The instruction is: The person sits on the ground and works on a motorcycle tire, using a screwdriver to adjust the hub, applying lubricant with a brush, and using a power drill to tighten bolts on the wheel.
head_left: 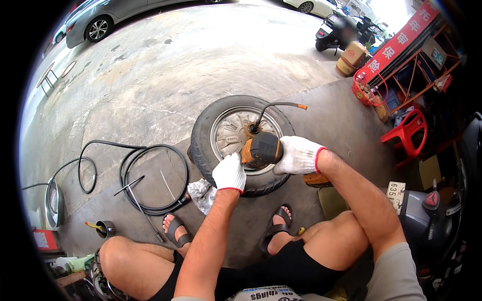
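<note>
A black tyre (203,125) on a silver hub wheel (228,133) lies flat on the floor in front of me. From its centre rises a bent black cable (271,106) with an orange end. Over the near part of the wheel is an orange and black cordless impact driver (266,149). My right hand (298,156), in a white knit glove, is closed round its handle, which the glove mostly hides. My left hand (229,173), gloved alike, is curled in against the driver's front end; its fingertips are hidden behind the tool. The driver's tip is out of sight.
A grey-white rag (202,195) lies by the tyre, left of my left hand. A coiled black hose (122,175), a metal rod (143,213) and a dark cup (105,229) are farther left. To the right stand a red stool (409,135), a red basket (365,93) and a scooter (422,215).
</note>
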Tool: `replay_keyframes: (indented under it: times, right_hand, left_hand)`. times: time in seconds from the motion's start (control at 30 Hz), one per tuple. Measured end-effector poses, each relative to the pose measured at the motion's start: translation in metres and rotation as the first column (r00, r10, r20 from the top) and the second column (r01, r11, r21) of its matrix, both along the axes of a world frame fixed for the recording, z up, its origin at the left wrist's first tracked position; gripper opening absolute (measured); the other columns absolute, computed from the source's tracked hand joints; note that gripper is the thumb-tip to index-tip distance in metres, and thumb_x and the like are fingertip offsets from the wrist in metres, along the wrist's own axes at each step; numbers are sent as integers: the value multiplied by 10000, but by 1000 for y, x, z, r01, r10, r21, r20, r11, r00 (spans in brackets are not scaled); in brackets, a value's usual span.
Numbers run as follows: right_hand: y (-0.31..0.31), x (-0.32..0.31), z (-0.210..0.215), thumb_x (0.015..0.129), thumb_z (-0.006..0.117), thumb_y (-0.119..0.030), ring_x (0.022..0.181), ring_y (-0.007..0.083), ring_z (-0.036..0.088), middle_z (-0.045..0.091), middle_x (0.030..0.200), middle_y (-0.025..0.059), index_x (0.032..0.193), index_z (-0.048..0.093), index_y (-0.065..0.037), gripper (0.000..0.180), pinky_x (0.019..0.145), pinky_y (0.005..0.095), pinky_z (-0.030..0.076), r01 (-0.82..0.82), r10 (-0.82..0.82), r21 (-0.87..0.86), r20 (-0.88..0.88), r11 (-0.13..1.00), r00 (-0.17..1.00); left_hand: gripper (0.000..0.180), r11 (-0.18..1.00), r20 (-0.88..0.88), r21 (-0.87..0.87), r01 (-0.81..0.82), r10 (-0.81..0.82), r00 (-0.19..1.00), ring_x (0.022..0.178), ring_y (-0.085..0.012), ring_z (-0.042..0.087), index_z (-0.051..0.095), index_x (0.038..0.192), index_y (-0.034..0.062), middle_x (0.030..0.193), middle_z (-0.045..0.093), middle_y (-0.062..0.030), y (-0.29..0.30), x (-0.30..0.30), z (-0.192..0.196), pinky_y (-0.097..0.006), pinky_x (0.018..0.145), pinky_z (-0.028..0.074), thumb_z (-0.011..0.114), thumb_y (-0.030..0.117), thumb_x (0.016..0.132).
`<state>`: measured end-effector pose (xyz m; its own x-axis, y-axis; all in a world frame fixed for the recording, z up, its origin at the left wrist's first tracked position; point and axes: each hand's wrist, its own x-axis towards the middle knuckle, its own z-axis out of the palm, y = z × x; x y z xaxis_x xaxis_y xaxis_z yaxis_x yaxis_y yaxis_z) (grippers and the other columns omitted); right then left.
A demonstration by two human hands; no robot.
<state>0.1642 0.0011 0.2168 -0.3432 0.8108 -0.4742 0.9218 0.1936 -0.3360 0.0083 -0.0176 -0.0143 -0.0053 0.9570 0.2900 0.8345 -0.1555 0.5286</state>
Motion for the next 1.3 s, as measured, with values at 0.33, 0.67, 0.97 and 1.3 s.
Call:
replay_keyframes:
  times: [0.33, 0.67, 0.97, 1.3]
  right_hand:
    - [-7, 21, 3, 663, 681, -183, 666, 307, 668, 686, 718, 202, 832, 677, 39, 279, 669, 390, 537, 119, -127, -111, -66, 987, 990]
    - [-27, 70, -23, 708, 740, -31, 636, 104, 534, 608, 737, -14, 942, 680, -23, 241, 564, 292, 468, 376, -562, -451, -409, 810, 719]
    - [-40, 102, -27, 723, 718, -1, 642, 82, 550, 617, 776, -7, 1004, 685, -25, 283, 542, 272, 472, 386, -534, -371, -530, 845, 659]
    - [-49, 126, -30, 696, 739, -105, 609, 102, 542, 603, 697, 12, 852, 642, -15, 204, 553, 302, 474, 434, -542, -330, -422, 838, 727]
  left_hand:
    - [176, 994, 59, 51, 94, -97, 994, 813, -348, 685, 640, 904, 81, 846, 683, -135, -8, -12, 7, -442, 714, 539, 756, 180, 817]
    - [217, 992, 39, 7, 127, -127, 991, 815, -362, 686, 661, 911, 68, 843, 690, -152, -5, -16, 3, -464, 723, 535, 744, 255, 839]
    - [239, 991, 115, -135, 25, -10, 993, 911, -399, 688, 700, 993, 53, 937, 721, -193, 8, -39, 21, -477, 804, 535, 684, 267, 888]
    - [350, 886, -249, -459, 57, -190, 950, 960, -380, 710, 770, 978, 78, 968, 741, -199, 18, -24, 57, -467, 856, 560, 703, 397, 851]
